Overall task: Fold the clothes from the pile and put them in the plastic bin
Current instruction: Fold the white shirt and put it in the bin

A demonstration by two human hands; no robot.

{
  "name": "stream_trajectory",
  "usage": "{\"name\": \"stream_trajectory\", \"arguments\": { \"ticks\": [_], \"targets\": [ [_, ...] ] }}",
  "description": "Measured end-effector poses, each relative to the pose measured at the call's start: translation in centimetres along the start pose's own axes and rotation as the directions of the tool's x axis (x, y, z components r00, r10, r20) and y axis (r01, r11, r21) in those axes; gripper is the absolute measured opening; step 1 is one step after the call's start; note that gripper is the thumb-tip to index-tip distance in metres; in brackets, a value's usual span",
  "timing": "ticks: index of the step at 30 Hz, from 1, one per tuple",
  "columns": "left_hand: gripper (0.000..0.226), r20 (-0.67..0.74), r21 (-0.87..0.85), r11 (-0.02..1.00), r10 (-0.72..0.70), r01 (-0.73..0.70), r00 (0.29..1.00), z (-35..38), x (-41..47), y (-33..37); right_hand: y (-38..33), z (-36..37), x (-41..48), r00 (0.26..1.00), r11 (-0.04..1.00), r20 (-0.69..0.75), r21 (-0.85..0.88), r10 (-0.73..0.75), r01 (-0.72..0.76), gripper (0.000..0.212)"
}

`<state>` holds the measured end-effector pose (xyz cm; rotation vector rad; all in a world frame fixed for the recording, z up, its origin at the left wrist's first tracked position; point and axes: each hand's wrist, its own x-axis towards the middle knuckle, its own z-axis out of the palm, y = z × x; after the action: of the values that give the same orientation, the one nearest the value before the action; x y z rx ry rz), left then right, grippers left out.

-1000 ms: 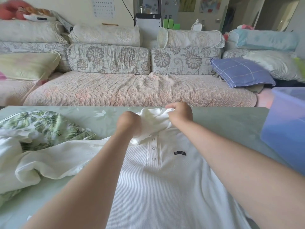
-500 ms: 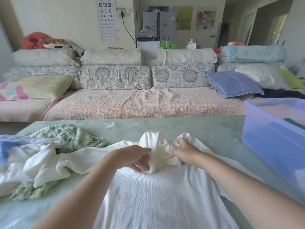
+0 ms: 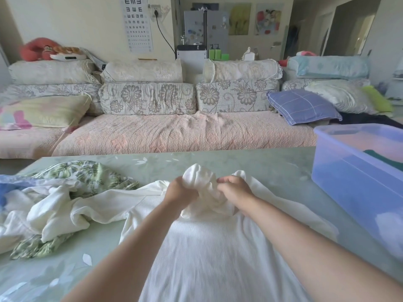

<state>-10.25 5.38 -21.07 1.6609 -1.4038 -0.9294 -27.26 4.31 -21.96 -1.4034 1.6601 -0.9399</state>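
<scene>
A white ribbed shirt (image 3: 207,253) lies spread on the pale green table (image 3: 272,168), its collar end bunched up at the far side. My left hand (image 3: 180,190) grips the left of that bunch and my right hand (image 3: 234,189) grips the right of it, the two hands close together. The pile of clothes (image 3: 54,199) sits at the left: a green leaf-print piece, white pieces and a blue one. The translucent blue plastic bin (image 3: 357,182) stands at the right with a dark green folded item inside.
A sofa (image 3: 174,134) with floral cushions and pillows runs along the table's far edge. The shirt's long sleeve (image 3: 104,205) trails left toward the pile.
The shirt now lies with its plain side up; a second ago the buttons and label showed. Both hands pulled nearer with the collar end bunched between them, and my view lifted.
</scene>
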Motion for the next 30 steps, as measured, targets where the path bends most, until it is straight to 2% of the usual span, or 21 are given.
{"name": "stream_trajectory", "arguments": {
  "ticks": [1, 3, 5, 7, 9, 11, 13, 15, 16, 17, 18, 19, 20, 21, 22, 23, 24, 25, 27, 28, 30],
  "targets": [
    [0.018, 0.049, -0.079, 0.996, 0.054, -0.05, 0.997, -0.4, 0.2, 0.4, -0.2, -0.2, 0.2, 1.0, 1.0, -0.001, 0.014, -0.019, 0.019, 0.036],
    [0.031, 0.157, -0.184, 0.972, 0.179, -0.149, 0.971, -1.5, 0.3, 1.0, -0.4, -0.4, 0.7, 0.997, 0.995, 0.014, -0.053, -0.078, 0.079, 0.061],
    [0.029, 0.225, -0.271, 0.946, 0.242, -0.178, 0.944, -2.4, 0.2, 1.2, -0.4, -0.7, 0.9, 0.987, 0.977, 0.059, -0.145, -0.151, 0.158, 0.076],
    [0.021, 0.267, -0.361, 0.924, 0.235, -0.129, 0.935, -3.2, -0.1, 1.4, -0.4, -1.0, 0.8, 0.967, 0.939, 0.103, -0.236, -0.231, 0.25, 0.064],
    [0.02, 0.29, -0.39, 0.916, 0.213, -0.088, 0.933, -3.6, -0.7, 1.2, -1.1, -1.2, -0.2, 0.953, 0.875, 0.075, -0.381, -0.294, 0.3, 0.028],
    [0.024, 0.301, -0.292, 0.95, 0.199, -0.109, 0.933, -3.9, -1.4, 0.8, -1.4, -1.4, -1.2, 0.915, 0.773, 0.0, -0.535, -0.404, 0.341, 0.022],
    [0.038, 0.32, -0.049, 0.982, 0.187, -0.181, 0.929, -3.9, -2.3, 0.2, -1.2, -1.8, -1.8, 0.846, 0.677, -0.049, -0.625, -0.531, 0.388, 0.02],
    [0.026, 0.241, 0.233, 0.928, 0.233, -0.29, 0.942, -3.7, -3.2, -0.1, -0.9, -2.4, -2.5, 0.768, 0.601, -0.034, -0.645, -0.64, 0.473, 0.021],
    [0.018, 0.17, 0.304, 0.892, 0.293, -0.333, 0.941, -3.8, -3.6, 0.1, -0.7, -2.8, -3.0, 0.735, 0.574, -0.007, -0.63, -0.678, 0.523, 0.025],
    [0.021, 0.105, 0.335, 0.865, 0.36, -0.373, 0.927, -4.0, -4.3, 0.4, -0.8, -3.3, -3.6, 0.723, 0.565, 0.032, -0.601, -0.69, 0.565, 0.026],
    [0.026, 0.08, 0.332, 0.852, 0.402, -0.405, 0.912, -4.3, -4.8, 0.8, -1.0, -3.6, -4.3, 0.743, 0.578, 0.091, -0.569, -0.663, 0.585, 0.025],
    [0.032, 0.116, 0.318, 0.849, 0.407, -0.422, 0.906, -4.6, -5.3, 1.0, -1.4, -3.8, -5.1, 0.789, 0.607, 0.201, -0.54, -0.581, 0.584, 0.022],
    [0.037, 0.233, 0.307, 0.854, 0.36, -0.419, 0.903, -5.0, -5.8, 1.3, -1.8, -4.1, -5.9, 0.825, 0.641, 0.361, -0.519, -0.435, 0.565, 0.018],
    [0.043, 0.397, 0.312, 0.859, 0.27, -0.406, 0.877, -5.3, -6.5, 1.3, -2.1, -4.4, -6.8, 0.818, 0.679, 0.525, -0.514, -0.234, 0.524, 0.017],
    [0.046, 0.553, 0.328, 0.867, 0.145, -0.374, 0.82, -5.4, -7.3, 1.2, -2.3, -4.6, -7.5, 0.767, 0.717, 0.641, -0.527, -0.017, 0.456, 0.023],
    [0.048, 0.645, 0.367, 0.863, 0.032, -0.346, 0.764, -5.4, -7.8, 0.9, -2.3, -4.9, -8.1, 0.705, 0.749, 0.695, -0.542, 0.144, 0.381, 0.032],
    [0.051, 0.653, 0.423, 0.844, -0.033, -0.329, 0.756, -5.2, -8.1, 0.6, -2.1, -5.1, -8.4, 0.688, 0.773, 0.695, -0.549, 0.21, 0.318, 0.039],
    [0.053, 0.598, 0.475, 0.828, -0.055, -0.299, 0.8, -5.0, -8.2, 0.2, -1.9, -5.2, -8.5, 0.727, 0.792, 0.657, -0.545, 0.2, 0.276, 0.042],
    [0.05, 0.383, 0.522, 0.834, -0.043, -0.178, 0.923, -4.8, -7.4, -0.8, -1.2, -5.2, -8.1, 0.867, 0.827, 0.49, -0.52, 0.084, 0.213, 0.037],
    [0.046, 0.282, 0.49, 0.865, -0.039, -0.109, 0.959, -4.7, -6.7, -1.5, -0.8, -5.3, -7.6, 0.924, 0.821, 0.382, -0.533, 0.017, 0.205, 0.032],
    [0.036, 0.133, 0.431, 0.902, -0.036, -0.025, 0.991, -4.5, -5.6, -2.3, -0.1, -5.1, -6.4, 0.975, 0.769, 0.194, -0.605, -0.105, 0.203, 0.022]
  ]
}}
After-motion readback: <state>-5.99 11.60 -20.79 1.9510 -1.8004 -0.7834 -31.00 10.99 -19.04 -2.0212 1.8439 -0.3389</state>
